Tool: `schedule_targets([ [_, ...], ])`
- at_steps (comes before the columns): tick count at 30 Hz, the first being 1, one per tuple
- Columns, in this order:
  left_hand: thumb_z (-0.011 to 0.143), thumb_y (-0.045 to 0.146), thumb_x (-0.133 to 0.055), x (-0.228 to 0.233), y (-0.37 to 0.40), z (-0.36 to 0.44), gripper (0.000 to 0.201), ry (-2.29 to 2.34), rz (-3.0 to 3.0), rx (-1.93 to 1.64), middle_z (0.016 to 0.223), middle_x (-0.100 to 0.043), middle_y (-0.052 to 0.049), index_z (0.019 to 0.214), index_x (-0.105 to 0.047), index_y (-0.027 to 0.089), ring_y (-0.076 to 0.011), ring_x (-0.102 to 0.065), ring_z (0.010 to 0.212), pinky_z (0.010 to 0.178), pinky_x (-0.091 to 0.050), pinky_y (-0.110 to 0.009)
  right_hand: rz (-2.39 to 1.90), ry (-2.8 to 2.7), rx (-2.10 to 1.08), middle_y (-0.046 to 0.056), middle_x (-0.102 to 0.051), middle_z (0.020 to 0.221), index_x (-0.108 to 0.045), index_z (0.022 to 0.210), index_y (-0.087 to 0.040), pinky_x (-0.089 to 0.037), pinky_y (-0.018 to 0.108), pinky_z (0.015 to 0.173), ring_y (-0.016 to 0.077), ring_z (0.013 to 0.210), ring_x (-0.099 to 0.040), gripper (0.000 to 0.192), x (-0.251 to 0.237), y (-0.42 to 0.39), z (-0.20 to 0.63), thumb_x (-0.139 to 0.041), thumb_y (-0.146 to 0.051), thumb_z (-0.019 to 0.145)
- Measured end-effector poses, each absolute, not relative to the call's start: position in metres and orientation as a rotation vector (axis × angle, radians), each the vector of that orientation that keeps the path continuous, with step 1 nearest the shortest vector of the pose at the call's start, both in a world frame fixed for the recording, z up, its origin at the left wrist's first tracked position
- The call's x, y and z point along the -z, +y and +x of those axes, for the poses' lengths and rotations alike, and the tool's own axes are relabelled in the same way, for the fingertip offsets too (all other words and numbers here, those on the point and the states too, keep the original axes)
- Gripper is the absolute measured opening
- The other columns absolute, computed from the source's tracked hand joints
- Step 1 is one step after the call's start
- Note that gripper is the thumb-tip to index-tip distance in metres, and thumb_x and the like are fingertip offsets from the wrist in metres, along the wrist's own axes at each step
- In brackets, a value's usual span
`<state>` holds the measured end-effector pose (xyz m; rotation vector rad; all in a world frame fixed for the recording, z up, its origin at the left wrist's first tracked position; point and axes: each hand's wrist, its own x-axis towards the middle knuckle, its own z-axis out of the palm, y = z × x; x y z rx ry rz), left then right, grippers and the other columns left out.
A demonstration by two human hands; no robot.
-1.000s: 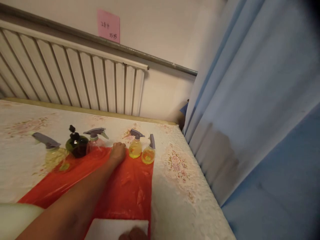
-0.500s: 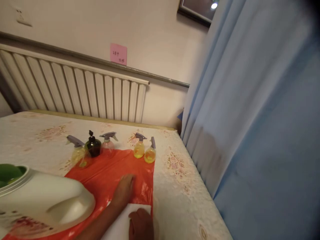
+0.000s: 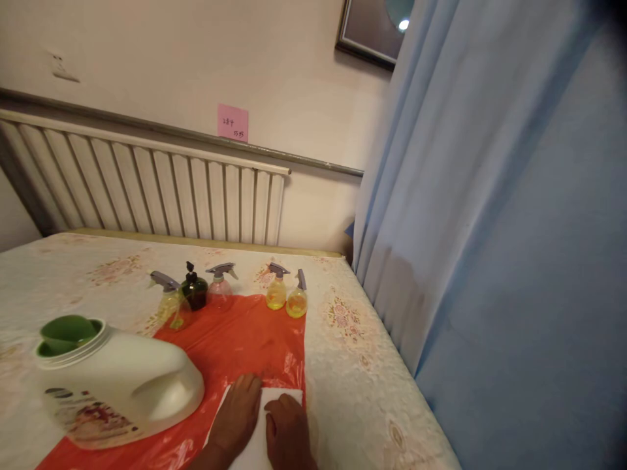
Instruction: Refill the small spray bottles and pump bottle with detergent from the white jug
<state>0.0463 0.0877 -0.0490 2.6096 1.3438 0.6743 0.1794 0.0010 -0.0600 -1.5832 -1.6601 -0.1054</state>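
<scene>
Both hands lie flat on a white cloth (image 3: pixel 255 444) at the near edge of the red plastic sheet (image 3: pixel 235 346); the left hand (image 3: pixel 238 414) is spread palm down with its fingers straight and close together, gripping nothing; the right hand (image 3: pixel 289 434) rests just beside it on the same cloth, fingers bent a little and pressing down, also holding nothing; I judge they are laid so to keep the cloth flat against the slippery sheet.

The cloth is plain white, smooth and rectangular, its far right corner crisp against the red; much of it is covered by the hands or cut off at the bottom of the view.

Just left of the cloth, on the sheet, a big white jug (image 3: pixel 117 388) lies on its side with its green cap (image 3: pixel 68 333) turned away from the hands. At the sheet's far edge stands a row of small bottles: a pale spray bottle (image 3: pixel 169 307), a dark pump bottle (image 3: pixel 194 290), a clear pink spray bottle (image 3: pixel 220 290), and two yellow spray bottles (image 3: pixel 287 297) close together; all upright, well apart from the cloth; the sheet probably spares the flowered bedcover (image 3: pixel 353 365) beneath from drips.

Beyond the row runs a white radiator (image 3: pixel 147 196) with a pink note (image 3: pixel 232 122) above it; a blue curtain (image 3: pixel 490 215) hangs to the right of the sheet.
</scene>
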Motion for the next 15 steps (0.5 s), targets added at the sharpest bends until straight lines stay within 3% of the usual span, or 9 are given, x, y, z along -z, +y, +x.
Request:
schedule_targets([
  [7,0.092,0.016,-0.038,0.05,0.089,0.047,0.035,1.36,2.64,-0.567,0.11,-0.072,-0.01,0.105,-0.07,0.021,-0.0244,-0.065,0.104,0.096,-0.05,-0.04,-1.527,-1.41,-0.157,0.0,-0.067,0.074,-0.065,0.082,-0.021,-0.046,0.024,0.062,0.0163,0.066,-0.063,0.021,0.035,0.014,0.205,-0.049,-0.009,0.084],
  [9,0.093,0.016,-0.038,0.062,0.094,0.044,0.037,1.357,2.654,-0.573,0.115,-0.072,-0.011,0.11,-0.071,0.021,-0.0251,-0.066,0.108,0.098,-0.051,-0.042,-1.668,-1.344,-0.198,-0.001,-0.065,0.068,-0.062,0.071,-0.021,-0.044,0.023,0.059,0.0152,0.063,-0.06,0.021,0.022,0.034,0.23,-0.05,-0.014,0.087],
  [12,0.09,0.017,-0.042,0.081,0.101,0.038,0.039,1.336,2.718,-0.653,0.124,-0.072,-0.01,0.117,-0.07,0.023,-0.026,-0.066,0.116,0.101,-0.052,-0.043,-1.837,-1.282,-0.223,-0.002,-0.065,0.065,-0.064,0.07,-0.02,-0.043,0.022,0.06,0.0147,0.064,-0.061,0.02,0.009,0.079,0.278,-0.051,-0.012,0.084],
  [15,0.086,0.018,-0.047,0.092,0.106,0.034,0.037,1.288,2.777,-0.772,0.118,-0.076,-0.006,0.113,-0.071,0.027,-0.0254,-0.07,0.11,0.095,-0.057,-0.039,-1.94,-1.244,-0.242,-0.001,-0.069,0.067,-0.067,0.072,-0.019,-0.046,0.022,0.064,0.015,0.067,-0.064,0.022,0.005,0.132,0.323,-0.052,-0.012,0.086],
])
